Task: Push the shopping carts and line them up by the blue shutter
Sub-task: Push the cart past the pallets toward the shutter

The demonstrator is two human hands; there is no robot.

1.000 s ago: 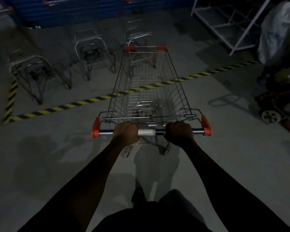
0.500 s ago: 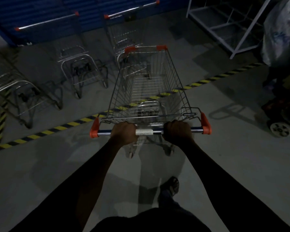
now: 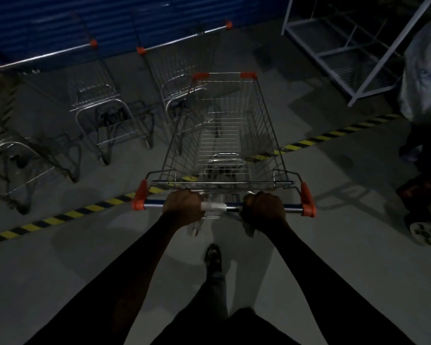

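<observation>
**Both fists on the cart handle, facing the blue shutter**

Head view: my left hand (image 3: 183,206) and my right hand (image 3: 263,207) are each curled tight round the handle bar (image 3: 213,206) of the shopping cart (image 3: 224,135), one on either side of its white taped middle. The basket points toward the blue shutter (image 3: 110,18) and stands well short of it. It straddles the yellow-and-black floor stripe (image 3: 67,215) that runs across in front of the shutter. Closer to the shutter, three parked carts stand side by side. The nearest parked cart (image 3: 179,70) has its handle on the shutter side, and my basket's front overlaps it. The middle parked cart (image 3: 92,95) is beside it, and the far parked cart (image 3: 8,155) is at the row's end. A white rack (image 3: 346,53) stands just past the shutter's right end.
</observation>
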